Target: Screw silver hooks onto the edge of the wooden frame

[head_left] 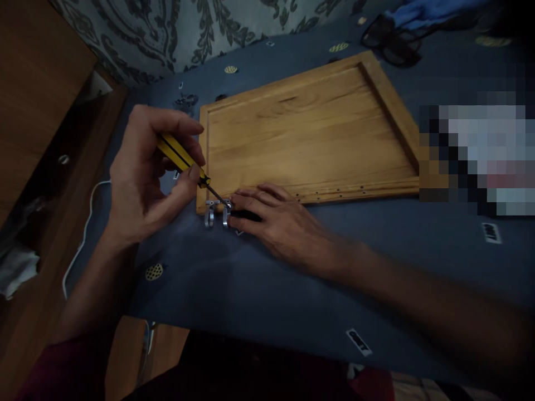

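My left hand (152, 178) is closed around the yellow and black handle of a screwdriver (179, 156). The screwdriver slants down to the right, its tip at one of two shiny metal hooks (227, 214) on the near left edge of a framed wooden panel (301, 139). From the right, my right hand (280, 223) reaches in with thumb and index finger on that same hook, its other fingers lying on the panel's edge. The second metal hook (209, 216) sits just to the left. A screw head, if any, under the tip is too small to make out.
Several small dark holes run along the panel's near edge. Dark glasses (390, 42) and blue cloth (434, 12) lie at the back right on the blue patterned cover (292, 306). A small metallic cluster (186, 102) lies behind my left hand. A white cable (86, 228) runs at the left.
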`<move>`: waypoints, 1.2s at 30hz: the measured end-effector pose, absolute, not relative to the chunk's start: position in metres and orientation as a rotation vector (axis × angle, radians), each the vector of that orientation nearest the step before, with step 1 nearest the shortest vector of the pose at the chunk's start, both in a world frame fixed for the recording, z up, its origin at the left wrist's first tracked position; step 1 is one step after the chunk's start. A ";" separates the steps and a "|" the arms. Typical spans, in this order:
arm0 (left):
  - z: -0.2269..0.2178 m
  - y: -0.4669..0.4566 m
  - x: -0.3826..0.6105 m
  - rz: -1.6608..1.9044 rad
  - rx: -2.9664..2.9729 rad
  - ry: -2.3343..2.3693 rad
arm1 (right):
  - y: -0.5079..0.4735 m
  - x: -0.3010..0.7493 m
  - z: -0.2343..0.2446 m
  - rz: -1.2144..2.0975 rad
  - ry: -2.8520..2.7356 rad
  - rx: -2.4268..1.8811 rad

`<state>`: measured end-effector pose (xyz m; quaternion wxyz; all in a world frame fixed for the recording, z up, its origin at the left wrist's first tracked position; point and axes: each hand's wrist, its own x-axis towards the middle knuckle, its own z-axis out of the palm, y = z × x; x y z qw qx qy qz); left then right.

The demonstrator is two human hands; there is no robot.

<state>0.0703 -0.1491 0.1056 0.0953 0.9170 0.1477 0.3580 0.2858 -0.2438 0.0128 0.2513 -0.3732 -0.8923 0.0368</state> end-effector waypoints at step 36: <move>0.100 -0.150 0.077 1.271 2.587 0.461 | -0.244 0.285 0.015 0.102 -2.421 -1.009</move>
